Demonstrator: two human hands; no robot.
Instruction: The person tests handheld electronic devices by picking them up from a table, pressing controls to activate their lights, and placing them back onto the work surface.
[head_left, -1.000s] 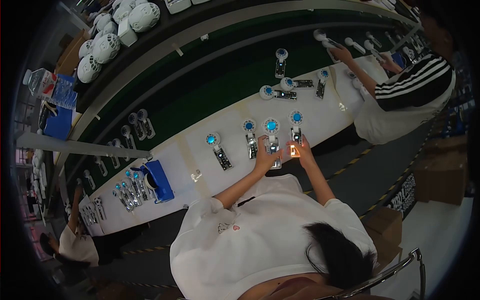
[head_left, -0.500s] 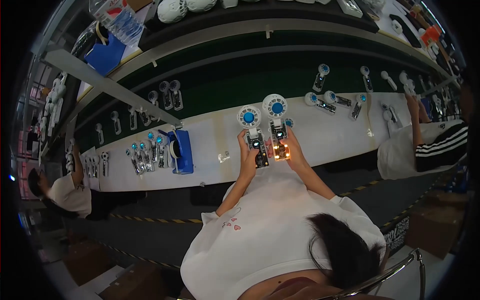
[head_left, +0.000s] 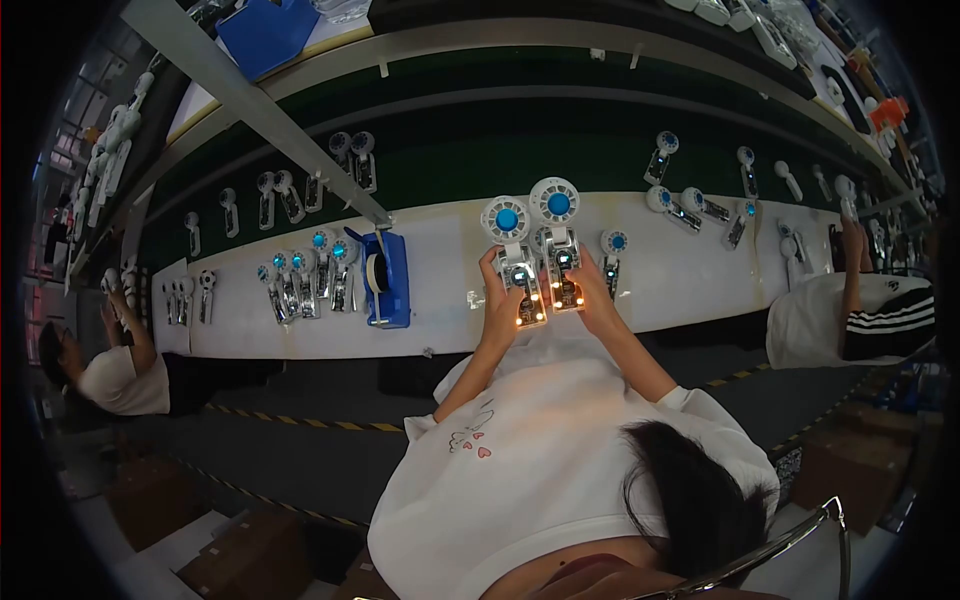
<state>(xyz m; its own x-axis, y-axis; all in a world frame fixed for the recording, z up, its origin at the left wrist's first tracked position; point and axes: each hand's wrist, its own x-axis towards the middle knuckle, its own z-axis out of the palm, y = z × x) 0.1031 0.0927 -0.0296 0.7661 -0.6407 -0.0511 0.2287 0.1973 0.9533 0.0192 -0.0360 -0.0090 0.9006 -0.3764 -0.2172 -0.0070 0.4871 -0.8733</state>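
My left hand (head_left: 497,308) is closed around the handle of a handheld fan (head_left: 505,220), a white round grille with a blue centre above an open handle showing its circuit board. My right hand (head_left: 597,300) grips a second handheld fan (head_left: 555,202) of the same kind, held upright beside the first. Orange lights and a small white display glow on both boards. My thumbs lie at the boards' edges; the fingers behind the handles are mostly hidden. Just right of my right hand, another fan (head_left: 614,243) lies on the white table surface (head_left: 450,290).
Left of my hands stands a blue tape dispenser (head_left: 397,280), beside a group of open-handled fans (head_left: 300,280). More fans (head_left: 265,200) lie on the green belt (head_left: 440,165). Several others (head_left: 690,205) are at the right. A metal post (head_left: 260,110) slants overhead. Co-workers sit on both sides.
Orange lights now shine on the left fan's board too; before, only the right one had them. The view has shifted, and both hands still hold their fans.
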